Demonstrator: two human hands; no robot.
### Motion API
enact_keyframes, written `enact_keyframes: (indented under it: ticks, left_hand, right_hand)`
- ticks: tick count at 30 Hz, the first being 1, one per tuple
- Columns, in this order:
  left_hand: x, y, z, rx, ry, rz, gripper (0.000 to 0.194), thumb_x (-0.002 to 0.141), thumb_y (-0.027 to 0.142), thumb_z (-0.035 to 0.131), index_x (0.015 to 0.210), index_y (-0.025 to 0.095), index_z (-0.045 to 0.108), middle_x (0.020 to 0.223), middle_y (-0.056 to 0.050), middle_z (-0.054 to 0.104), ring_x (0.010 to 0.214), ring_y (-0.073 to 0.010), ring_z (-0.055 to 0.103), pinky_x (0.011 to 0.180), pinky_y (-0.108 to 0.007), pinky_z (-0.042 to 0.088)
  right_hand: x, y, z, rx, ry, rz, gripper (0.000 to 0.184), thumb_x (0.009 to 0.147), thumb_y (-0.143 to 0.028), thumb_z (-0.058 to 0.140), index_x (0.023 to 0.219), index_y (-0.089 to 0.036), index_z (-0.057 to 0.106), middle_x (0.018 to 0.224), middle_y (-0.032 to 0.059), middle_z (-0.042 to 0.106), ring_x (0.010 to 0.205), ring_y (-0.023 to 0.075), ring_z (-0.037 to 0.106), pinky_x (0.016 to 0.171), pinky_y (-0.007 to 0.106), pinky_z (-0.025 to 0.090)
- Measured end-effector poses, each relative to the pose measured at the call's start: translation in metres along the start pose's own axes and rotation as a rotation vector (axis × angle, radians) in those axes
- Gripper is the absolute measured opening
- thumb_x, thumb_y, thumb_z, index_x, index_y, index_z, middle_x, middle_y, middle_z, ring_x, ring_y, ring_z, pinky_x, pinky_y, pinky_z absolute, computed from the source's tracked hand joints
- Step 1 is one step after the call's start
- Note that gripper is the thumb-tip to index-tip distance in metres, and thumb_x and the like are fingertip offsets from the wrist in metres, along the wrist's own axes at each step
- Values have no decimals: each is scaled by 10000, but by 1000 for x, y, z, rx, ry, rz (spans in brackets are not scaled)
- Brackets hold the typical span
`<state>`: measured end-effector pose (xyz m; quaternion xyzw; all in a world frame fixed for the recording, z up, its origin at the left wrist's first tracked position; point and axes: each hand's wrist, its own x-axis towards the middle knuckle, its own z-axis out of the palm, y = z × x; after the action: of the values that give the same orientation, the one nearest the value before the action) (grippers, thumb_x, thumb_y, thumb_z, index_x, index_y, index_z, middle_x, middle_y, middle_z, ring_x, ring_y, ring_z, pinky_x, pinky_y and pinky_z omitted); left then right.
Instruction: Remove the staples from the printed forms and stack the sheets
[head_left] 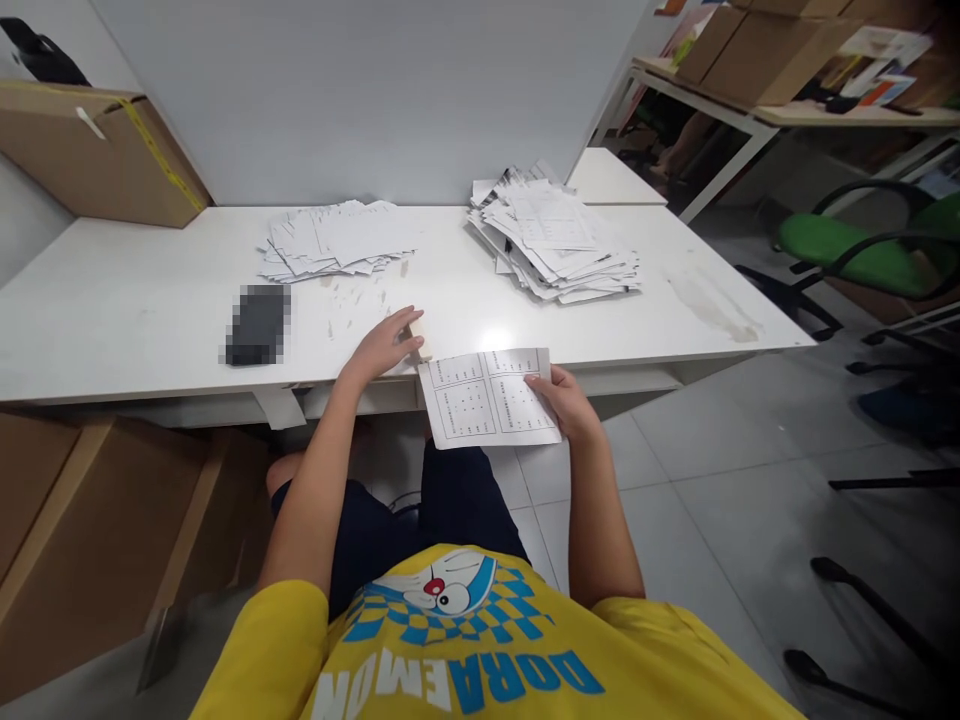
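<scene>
My right hand (576,402) grips a printed white sheet of paper (491,400) by its right edge, thumb on top. The sheet is held in front of the table's front edge, above my lap, and carries boxed text and small marks. Near the sheet's upper left corner, my left hand (384,345) curves its thumb and fingers around a small pale beige piece (420,338), whose kind I cannot make out. Behind my hands lie a low heap of white papers (334,240) on the left and a taller, untidy stack of printed papers (551,235) on the right.
A pixelated dark object (259,325) lies on the white table (150,300), left of my left hand. A cardboard box (97,150) stands at the back left, with more cardboard (97,540) below. A grey panel (375,100) rises behind; a green chair (855,255) stands right.
</scene>
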<state>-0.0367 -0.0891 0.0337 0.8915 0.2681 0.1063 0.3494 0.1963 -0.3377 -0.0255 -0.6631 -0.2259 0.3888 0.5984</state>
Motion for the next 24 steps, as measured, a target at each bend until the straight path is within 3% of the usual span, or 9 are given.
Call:
enact_keyframes:
  ticks: [17,24]
  left_hand:
    - [0,0,0,1,-39,11,624,968,672,430,1547,442,416,1729,77,205,1589,-310,230,1266,-510,283]
    - [0,-4,2,-2,-50,44,639,970,734,392,1544,453,421,1736,116,141,1595,-338,198,1258,-512,328]
  right_hand:
    - [1,-17,-6,-82,-20,46,424,731,-434,764,1097,-225,714,1002,99,775,986,319,728,845,489,608]
    - [5,-14,-7,-101,-70,7,530,732,-470,766,1203,-246,674,1113,90,774,997,318,733,819,461,607]
